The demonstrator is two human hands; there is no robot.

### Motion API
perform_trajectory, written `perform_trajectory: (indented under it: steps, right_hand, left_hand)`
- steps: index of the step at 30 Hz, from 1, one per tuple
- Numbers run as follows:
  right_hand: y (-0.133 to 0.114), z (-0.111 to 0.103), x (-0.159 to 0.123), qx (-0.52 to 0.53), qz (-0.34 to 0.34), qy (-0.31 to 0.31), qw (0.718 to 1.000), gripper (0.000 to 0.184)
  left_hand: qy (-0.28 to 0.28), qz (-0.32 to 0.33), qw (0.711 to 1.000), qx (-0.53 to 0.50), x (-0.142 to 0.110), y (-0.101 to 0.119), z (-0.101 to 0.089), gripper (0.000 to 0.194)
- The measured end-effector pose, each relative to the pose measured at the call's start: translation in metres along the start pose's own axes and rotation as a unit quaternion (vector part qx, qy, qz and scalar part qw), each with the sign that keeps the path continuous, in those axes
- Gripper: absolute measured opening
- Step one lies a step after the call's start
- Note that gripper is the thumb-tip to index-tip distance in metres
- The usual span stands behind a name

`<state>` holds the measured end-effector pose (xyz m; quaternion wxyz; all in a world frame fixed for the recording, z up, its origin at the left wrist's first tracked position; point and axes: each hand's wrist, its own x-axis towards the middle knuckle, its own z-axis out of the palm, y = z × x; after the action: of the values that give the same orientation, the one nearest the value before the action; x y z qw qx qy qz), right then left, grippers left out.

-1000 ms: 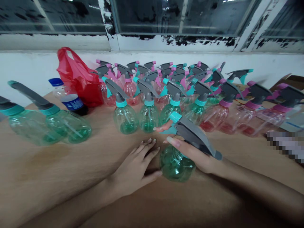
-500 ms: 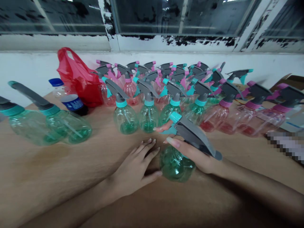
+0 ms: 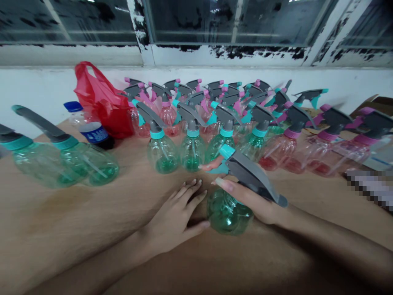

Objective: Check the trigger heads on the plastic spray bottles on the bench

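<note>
Bench (image 3: 116, 200): brown, wood-look top, darker patch (image 3: 58, 203) on left side, near edge in shadow
Wall (image 3: 33, 86): white, low band behind bench, below windows
Windows (image 3: 196, 24): dark glass, span full width up top
Frames (image 3: 149, 53): white, ragged black patches on uprights and lower edges
Light: dim overall, bright streaks (image 3: 297, 1) in upper glass

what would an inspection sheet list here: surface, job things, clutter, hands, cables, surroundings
Surface: wood-look table, brownish stain at left
Job's things: held green spray bottle; more green bottles and pink bottles grouped behind
Clutter: red bag, blue-capped drink bottle; pixelated item at right
Hands: left hand resting on table; right hand gripping the held bottle's neck, finger at trigger
Cables: nothing seen
Surroundings: white wall, windows above
</note>
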<state>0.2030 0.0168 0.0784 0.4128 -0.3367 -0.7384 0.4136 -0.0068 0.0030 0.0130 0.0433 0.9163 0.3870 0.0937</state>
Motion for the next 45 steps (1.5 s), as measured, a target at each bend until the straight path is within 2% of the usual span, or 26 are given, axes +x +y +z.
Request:
perform_trajectory:
  steps: [4,9,13,18,25,34,45]
  right_hand:
    - [-0.0016,0.0012,0.0018,0.02,-0.004,0.004,1.0,0.022]
    - [-0.0066,0.0008,0.0023,-0.029,-0.018,0.025,0.999,0.016]
    - [-0.0042,0.0007,0.0017,-0.015,-0.008,0.007,1.0,0.01]
    - [-0.0022,0.002,0.0017,0.028,0.005,0.008,1.0,0.021]
    - [-0.0048,-0.0004,0.0004,0.0,0.002,0.007,1.0,0.021]
    - [-0.0041,0.0005,0.0006,0.011,0.011,0.0,1.0,0.023]
    - [-0.0042,0.0008,0.0013,0.012,-0.009,0.004,1.0,0.021]
  left_hand:
    - [0.0,-0.005,1.0,-0.015,-0.0001,0.0001,0.0006,0.068]
    - [-0.006,-0.011,1.0,-0.025,-0.0004,0.0015,-0.0012,0.066]
    - [-0.004,-0.011,1.0,-0.027,-0.0002,0.0016,-0.0025,0.067]
    - [0.008,-0.01,0.999,-0.03,-0.0005,0.0013,-0.0008,0.07]
    - [-0.003,-0.006,1.0,-0.015,-0.0004,0.0004,-0.0001,0.065]
    - [-0.005,-0.006,1.0,-0.006,0.0008,0.0011,-0.002,0.07]
    - [-0.001,-0.003,1.0,0.001,-0.0007,0.0007,0.0,0.064]
